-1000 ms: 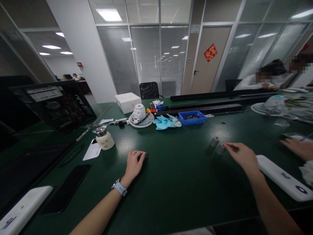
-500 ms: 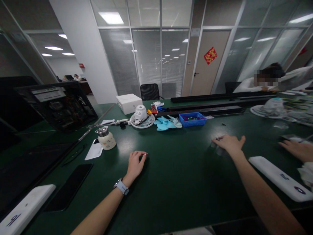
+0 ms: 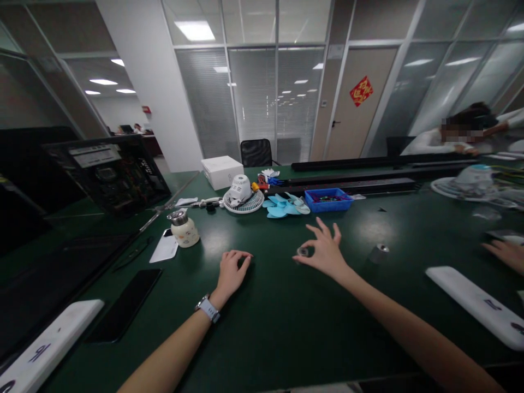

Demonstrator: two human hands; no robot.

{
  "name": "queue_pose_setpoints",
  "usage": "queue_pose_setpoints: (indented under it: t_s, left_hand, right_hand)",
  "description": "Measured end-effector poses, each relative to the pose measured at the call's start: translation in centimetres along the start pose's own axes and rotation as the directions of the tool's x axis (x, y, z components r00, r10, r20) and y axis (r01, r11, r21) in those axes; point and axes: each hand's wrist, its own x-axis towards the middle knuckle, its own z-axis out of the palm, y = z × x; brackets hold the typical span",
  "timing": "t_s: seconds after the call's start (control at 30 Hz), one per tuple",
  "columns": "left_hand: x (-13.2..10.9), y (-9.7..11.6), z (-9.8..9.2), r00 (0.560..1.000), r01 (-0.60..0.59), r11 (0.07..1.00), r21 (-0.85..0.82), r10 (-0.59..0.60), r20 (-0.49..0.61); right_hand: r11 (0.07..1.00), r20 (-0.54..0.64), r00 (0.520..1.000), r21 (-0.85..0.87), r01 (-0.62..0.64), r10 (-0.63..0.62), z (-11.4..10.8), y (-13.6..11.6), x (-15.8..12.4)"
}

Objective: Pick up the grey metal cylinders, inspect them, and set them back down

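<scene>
My right hand (image 3: 325,252) is over the middle of the green table, pinching a small round metallic piece (image 3: 303,251) between thumb and index finger. Its other fingers are spread. The piece is too small to name its kind. To the right of that hand stands a small silver cylinder (image 3: 381,251) with a dark hole in its top. My left hand (image 3: 233,270) rests on the table, fingers loosely curved and thumb apart, holding nothing. A watch (image 3: 208,308) is on the left wrist.
At the back are a white fan motor and grille (image 3: 241,196), light-blue fan blades (image 3: 282,206) and a blue tray (image 3: 328,203) of small parts. A cream flask (image 3: 186,232) and a phone (image 3: 125,305) lie left. Another person's hand (image 3: 505,254) is at the right edge.
My right hand has moved left from the cylinder, carrying the small round piece in a pinch. The silver cylinder is now uncovered. My left hand stays resting on the table.
</scene>
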Motion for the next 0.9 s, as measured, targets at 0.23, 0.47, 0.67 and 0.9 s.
queue_pose_setpoints:
  t_s: [0.23, 0.47, 0.67, 0.9]
  left_hand:
    - [-0.2, 2.1, -0.2, 0.992, -0.105, 0.991, -0.085, 0.098, -0.085]
    - [0.7, 5.5, 1.7, 0.995, -0.09, 0.983, -0.162, 0.083, -0.052]
    - [1.5, 6.0, 2.0, 0.993, -0.108, 0.984, -0.144, 0.102, -0.052]
    - [1.8, 5.5, 1.0, 0.991, -0.126, 0.979, -0.163, 0.114, -0.076]
  right_hand:
    - [0.915, -0.046, 0.993, 0.387, 0.116, -0.107, 4.4, -5.2, 0.7]
    - [0.898, -0.042, 0.995, 0.43, 0.099, -0.09, 6.5, -4.5, -0.4]
    - [0.892, -0.021, 0.994, 0.439, 0.104, -0.105, 6.6, -4.3, -0.3]
    - [0.89, 0.015, 0.996, 0.45, 0.076, -0.093, 6.4, -4.3, -0.5]
